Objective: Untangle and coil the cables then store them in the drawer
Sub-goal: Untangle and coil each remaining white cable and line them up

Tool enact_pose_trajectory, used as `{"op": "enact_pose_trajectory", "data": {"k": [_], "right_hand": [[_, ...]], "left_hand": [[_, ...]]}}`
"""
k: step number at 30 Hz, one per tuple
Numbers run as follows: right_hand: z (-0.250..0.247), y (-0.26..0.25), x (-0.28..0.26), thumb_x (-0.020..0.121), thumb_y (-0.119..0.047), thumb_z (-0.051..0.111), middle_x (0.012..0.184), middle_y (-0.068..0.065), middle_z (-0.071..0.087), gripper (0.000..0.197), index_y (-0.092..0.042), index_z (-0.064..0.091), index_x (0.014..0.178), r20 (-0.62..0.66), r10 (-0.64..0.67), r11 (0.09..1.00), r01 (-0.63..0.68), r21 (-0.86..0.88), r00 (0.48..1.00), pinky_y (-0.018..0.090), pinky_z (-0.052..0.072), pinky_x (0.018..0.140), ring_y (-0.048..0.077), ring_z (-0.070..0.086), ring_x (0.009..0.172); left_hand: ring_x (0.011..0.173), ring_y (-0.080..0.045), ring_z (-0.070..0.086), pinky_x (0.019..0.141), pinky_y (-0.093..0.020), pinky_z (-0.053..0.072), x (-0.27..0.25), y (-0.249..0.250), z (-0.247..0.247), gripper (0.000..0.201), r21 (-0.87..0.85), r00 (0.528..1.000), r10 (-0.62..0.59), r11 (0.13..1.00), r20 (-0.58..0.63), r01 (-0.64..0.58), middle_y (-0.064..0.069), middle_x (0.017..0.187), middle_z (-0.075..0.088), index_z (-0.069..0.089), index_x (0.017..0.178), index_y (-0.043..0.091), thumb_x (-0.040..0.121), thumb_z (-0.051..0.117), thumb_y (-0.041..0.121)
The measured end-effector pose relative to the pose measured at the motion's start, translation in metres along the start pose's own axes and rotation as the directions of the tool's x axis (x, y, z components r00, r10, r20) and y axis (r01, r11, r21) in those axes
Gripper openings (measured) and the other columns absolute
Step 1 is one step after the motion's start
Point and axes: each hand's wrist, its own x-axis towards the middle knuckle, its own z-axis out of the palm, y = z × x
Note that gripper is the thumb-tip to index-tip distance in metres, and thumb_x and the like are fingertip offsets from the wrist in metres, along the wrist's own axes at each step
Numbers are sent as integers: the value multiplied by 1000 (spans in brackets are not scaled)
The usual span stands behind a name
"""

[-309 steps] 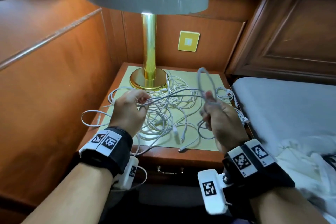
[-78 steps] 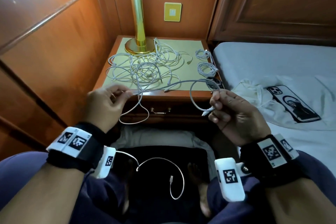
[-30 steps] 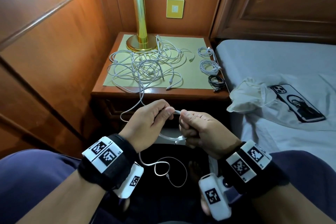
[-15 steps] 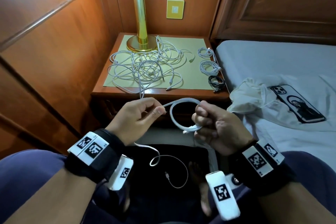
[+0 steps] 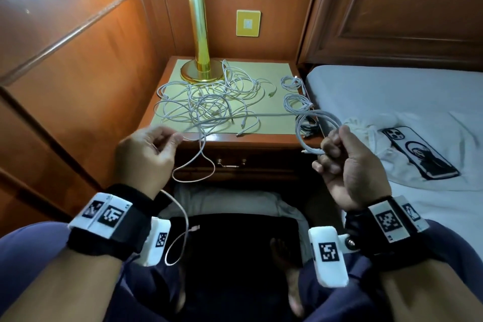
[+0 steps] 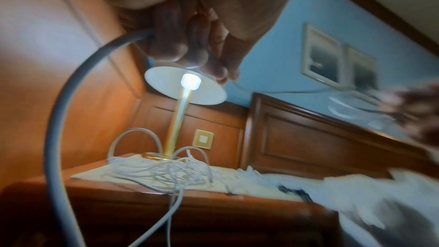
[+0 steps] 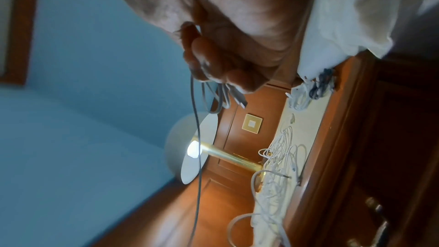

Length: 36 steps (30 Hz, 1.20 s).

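A white cable runs taut between my two hands in front of the nightstand. My left hand pinches it between thumb and fingers, and its tail hangs down past my wrist toward my lap. My right hand grips a coil of a few loops of the same cable. In the right wrist view the loops and a plug hang from my fingers. A tangle of white cables lies on the nightstand top. The drawer below it is closed.
A brass lamp stands at the back of the nightstand. Two small white coils and a dark coil lie along its right edge. On the bed at the right lie a phone and white cloth.
My hands have moved apart and up. The cable between them is now stretched out, and the coil in my right hand has grown wider.
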Motion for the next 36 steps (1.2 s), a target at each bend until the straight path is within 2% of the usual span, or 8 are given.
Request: {"op": "enact_pose_trajectory", "data": {"k": [3,7,11,14,17,21,30,36], "right_hand": [[8,12,-10,106,-21,38,63,1,53,41,-23,53,68,91,-241,939,256,-230,966,31,30,53,15,35,46],[15,31,-22,106,-29,42,77,16,67,37,-35,59,74,286,-348,663,449,-599,893,37,40,49,28,48,49],[19,43,-25,104,-35,46,72,-10,70,30,-30,66,82,394,-249,565,463,-683,885,23,40,56,8,56,55],[22,48,-24,105,-24,47,65,-7,69,32,-20,61,76,437,-101,567,413,-713,894,20,41,62,7,58,58],[24,49,-24,105,-24,45,56,0,61,33,-17,55,75,453,-18,633,361,-685,891,18,35,51,6,45,45],[28,48,-25,106,-21,45,52,-9,46,36,-9,56,74,461,81,733,260,-629,884,13,31,49,1,39,45],[27,45,-23,93,-34,44,50,-9,39,34,-11,54,70,423,178,834,92,-545,888,11,26,43,1,31,41],[34,38,-29,101,-36,45,54,-10,36,35,-15,50,74,405,315,836,-49,-547,859,14,22,43,3,26,45]], "left_hand": [[66,-17,64,64,-25,49,-22,14,20,10,36,970,179,982,162,-187,7,76,68,73,77,21,85,76,25],[73,-8,64,65,-34,55,-43,34,28,9,-206,833,376,926,407,-317,12,81,64,73,82,23,89,67,21],[75,-9,63,66,-31,52,-50,50,27,7,-390,741,483,864,466,-318,9,82,65,75,85,15,90,73,11],[77,-10,64,69,-32,53,-46,47,27,8,-409,783,475,858,401,-311,7,82,67,75,84,13,91,72,10],[76,-13,65,69,-35,52,-40,41,27,8,-378,843,425,878,330,-295,5,82,66,73,85,11,92,71,14],[81,-16,63,74,-34,53,-39,39,30,5,-349,833,450,874,321,-338,1,86,63,70,90,7,94,68,9],[78,-6,58,77,-11,43,-30,35,29,13,-241,899,373,917,230,-319,4,85,65,69,90,7,96,62,16],[68,-17,61,66,-29,48,-34,35,30,16,-252,921,296,939,253,-232,5,77,65,67,91,12,99,59,24]]}}
